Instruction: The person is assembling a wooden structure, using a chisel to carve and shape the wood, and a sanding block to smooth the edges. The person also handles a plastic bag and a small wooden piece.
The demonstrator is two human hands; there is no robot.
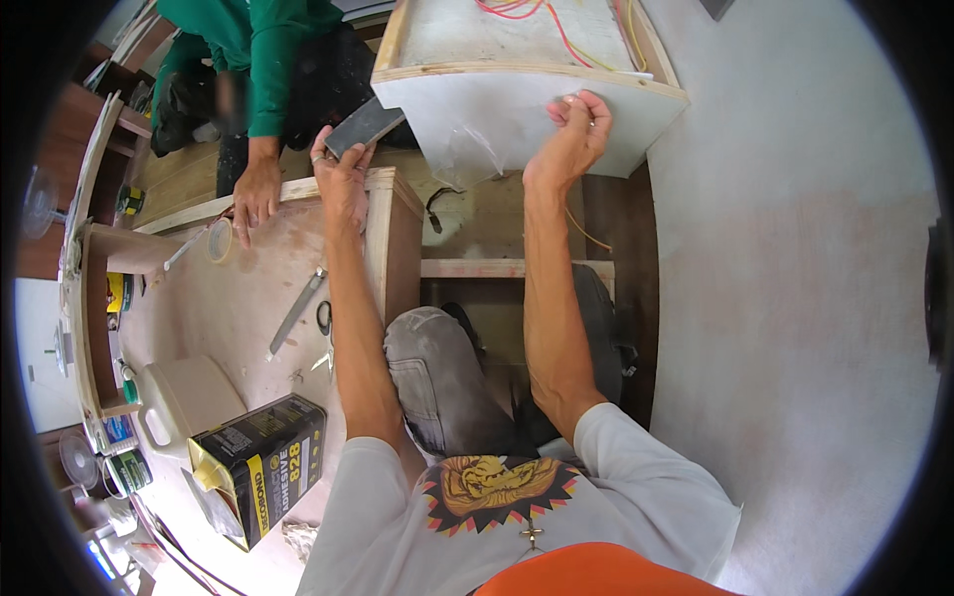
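My left hand [344, 177] grips a dark grey flat rectangular block [366, 127] above the corner of the wooden cabinet. To the right, my right hand [570, 137] is raised against the white front panel [447, 114] of a wooden box, just below its upper edge. Its fingers are curled together, and whatever they pinch, if anything, is too small to name. Clear, wrinkled plastic film [467, 151] hangs from the panel's lower left part, left of that hand.
A co-worker's hand [256, 194] rests on the cabinet top beside a tape roll [220, 240]. Nearer me lie a saw-like blade [297, 315] and scissors [325, 328]. An adhesive tin [260, 467] and a white jug [184, 402] stand left. Coloured wires [561, 32] lie inside the box.
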